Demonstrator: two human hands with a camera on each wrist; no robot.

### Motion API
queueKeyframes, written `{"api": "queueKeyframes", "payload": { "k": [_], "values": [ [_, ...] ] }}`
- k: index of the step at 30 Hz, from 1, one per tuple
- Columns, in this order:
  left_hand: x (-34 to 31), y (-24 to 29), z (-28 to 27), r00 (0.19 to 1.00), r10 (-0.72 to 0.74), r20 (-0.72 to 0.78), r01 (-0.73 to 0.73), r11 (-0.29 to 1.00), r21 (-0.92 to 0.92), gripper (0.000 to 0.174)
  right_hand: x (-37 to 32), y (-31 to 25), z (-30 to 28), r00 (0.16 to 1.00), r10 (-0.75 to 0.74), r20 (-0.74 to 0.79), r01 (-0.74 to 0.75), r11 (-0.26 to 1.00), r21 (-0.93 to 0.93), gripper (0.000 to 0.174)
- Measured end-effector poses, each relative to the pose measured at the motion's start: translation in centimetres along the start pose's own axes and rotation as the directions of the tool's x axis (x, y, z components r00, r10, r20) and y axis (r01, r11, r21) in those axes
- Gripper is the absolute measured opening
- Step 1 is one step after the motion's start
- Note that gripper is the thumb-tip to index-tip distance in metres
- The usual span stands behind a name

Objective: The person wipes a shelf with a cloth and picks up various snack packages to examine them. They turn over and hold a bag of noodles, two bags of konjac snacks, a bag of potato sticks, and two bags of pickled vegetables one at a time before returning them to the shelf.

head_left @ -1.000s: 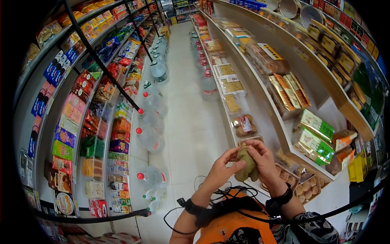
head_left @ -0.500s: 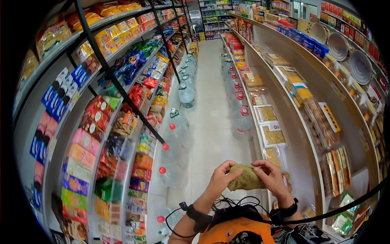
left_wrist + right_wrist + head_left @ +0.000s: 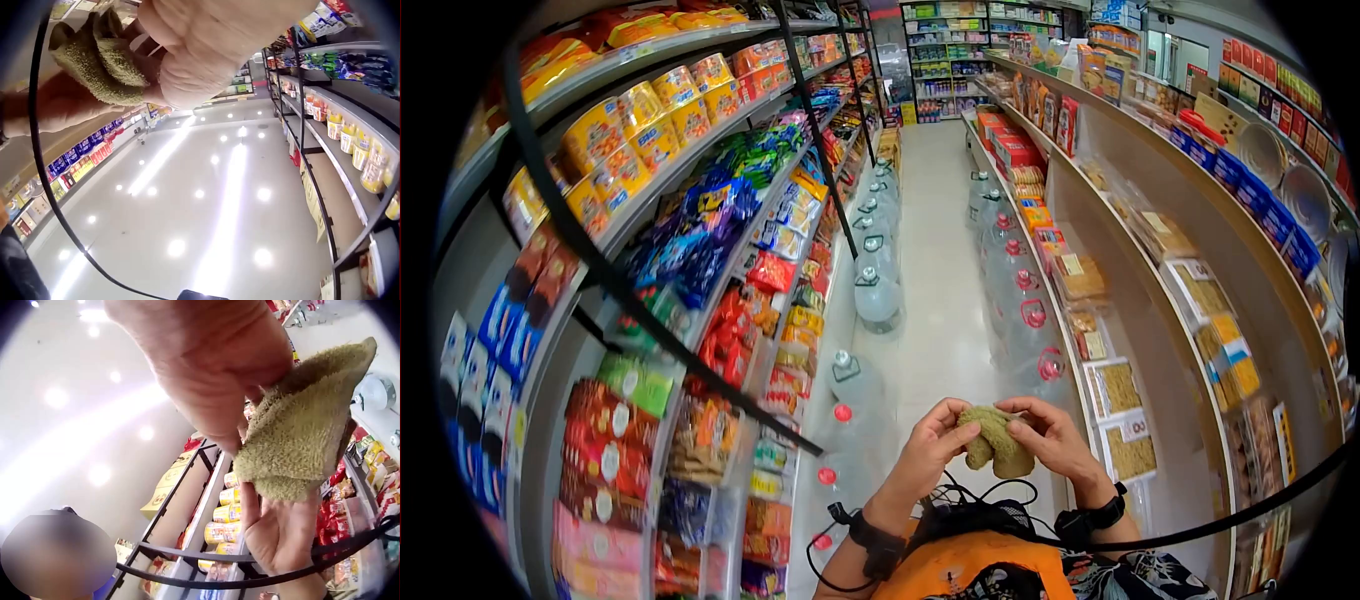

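Observation:
A small olive-green terry cloth (image 3: 997, 443) is held up in front of the body, folded and drooping in the head view. My left hand (image 3: 933, 442) pinches its left side between thumb and fingers. On the opposite side, my right hand (image 3: 1055, 440) grips the upper edge, thumb toward me. The left wrist view shows folded layers of the cloth (image 3: 109, 69) beside the left palm. In the right wrist view the cloth (image 3: 294, 434) spreads below the right hand (image 3: 206, 369), one corner pointing outward, and the left hand (image 3: 281, 534) shows behind it.
Shelves of packaged snacks (image 3: 615, 460) line the left side of a narrow aisle. Large clear water bottles (image 3: 878, 300) stand along both sides of the floor. Boxed foods (image 3: 1125, 450) sit on the right shelves. Black cables (image 3: 985, 497) hang near my wrists.
The cloth went from bunched to spread between the hands, and now folds over and droops again. The head view has tilted up along the aisle. Both hands keep hold of the cloth.

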State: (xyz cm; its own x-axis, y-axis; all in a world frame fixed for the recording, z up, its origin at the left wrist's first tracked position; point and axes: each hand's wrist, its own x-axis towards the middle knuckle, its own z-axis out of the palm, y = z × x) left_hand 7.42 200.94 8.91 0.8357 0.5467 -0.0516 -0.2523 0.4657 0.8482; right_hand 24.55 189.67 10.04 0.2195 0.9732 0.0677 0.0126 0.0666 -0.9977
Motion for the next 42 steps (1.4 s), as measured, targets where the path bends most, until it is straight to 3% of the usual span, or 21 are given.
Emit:
{"api": "queueKeyframes", "payload": {
  "k": [2, 5, 10, 13, 17, 21, 23, 27, 28, 32, 36, 42],
  "values": [
    [5.1, 2.6, -3.1, 0.998, -0.008, 0.055, 0.010, 0.999, -0.034, 0.018, 5.5, -0.8, -0.4, 0.999, 0.019, 0.051, -0.020, 1.000, 0.010, 0.047],
    [12.7, 5.2, -7.1, 0.992, -0.051, 0.113, 0.065, 0.991, -0.116, 0.019, 13.5, -1.5, -1.6, 0.999, 0.002, 0.050, -0.001, 1.000, -0.030, 0.049],
    [26.4, 8.0, -13.0, 0.975, -0.109, 0.192, 0.142, 0.975, -0.169, 0.026, 26.5, 1.5, -7.1, 0.986, 0.075, -0.148, -0.082, 0.996, -0.039, 0.035],
    [35.9, 9.6, -16.6, 0.977, -0.105, 0.184, 0.137, 0.976, -0.171, 0.028, 35.2, 3.1, -12.0, 0.956, -0.012, -0.294, 0.002, 0.999, -0.036, 0.033],
    [49.3, 13.3, -20.8, 0.972, -0.133, 0.194, 0.162, 0.976, -0.142, 0.029, 47.3, 3.2, -17.9, 0.943, 0.012, -0.333, -0.015, 1.000, -0.006, 0.033],
    [60.0, 18.3, -23.4, 0.979, -0.154, 0.131, 0.162, 0.986, -0.046, 0.030, 61.0, 2.6, -20.7, 0.989, -0.010, -0.147, 0.003, 0.999, -0.047, 0.034],
    [66.0, 19.8, -24.6, 0.985, -0.125, 0.120, 0.124, 0.992, 0.010, 0.031, 67.9, 3.0, -21.7, 0.992, 0.050, -0.119, -0.046, 0.998, 0.033, 0.035],
    [77.0, 22.0, -31.1, 0.996, -0.083, -0.033, 0.080, 0.992, -0.096, 0.028, 81.8, 4.1, -24.6, 0.999, 0.011, -0.044, -0.008, 0.998, 0.063, 0.038],
    [79.8, 23.2, -32.4, 0.994, -0.082, -0.072, 0.073, 0.991, -0.116, 0.021, 85.1, 4.6, -25.5, 0.999, 0.014, -0.033, -0.012, 0.998, 0.054, 0.040],
    [92.1, 27.7, -38.8, 0.996, -0.070, -0.058, 0.058, 0.981, -0.187, 0.019, 98.2, 6.6, -29.7, 0.996, 0.056, 0.064, -0.064, 0.990, 0.126, 0.047],
    [104.8, 33.1, -43.5, 0.998, -0.063, -0.010, 0.057, 0.944, -0.324, 0.018, 110.5, 5.6, -34.3, 0.997, 0.077, 0.025, -0.078, 0.997, 0.020, 0.049],
    [124.1, 37.5, -49.1, 0.997, -0.065, -0.048, 0.038, 0.901, -0.432, 0.015, 126.4, 6.5, -42.7, 0.978, 0.177, -0.115, -0.166, 0.981, 0.100, 0.043]
  ]
}}
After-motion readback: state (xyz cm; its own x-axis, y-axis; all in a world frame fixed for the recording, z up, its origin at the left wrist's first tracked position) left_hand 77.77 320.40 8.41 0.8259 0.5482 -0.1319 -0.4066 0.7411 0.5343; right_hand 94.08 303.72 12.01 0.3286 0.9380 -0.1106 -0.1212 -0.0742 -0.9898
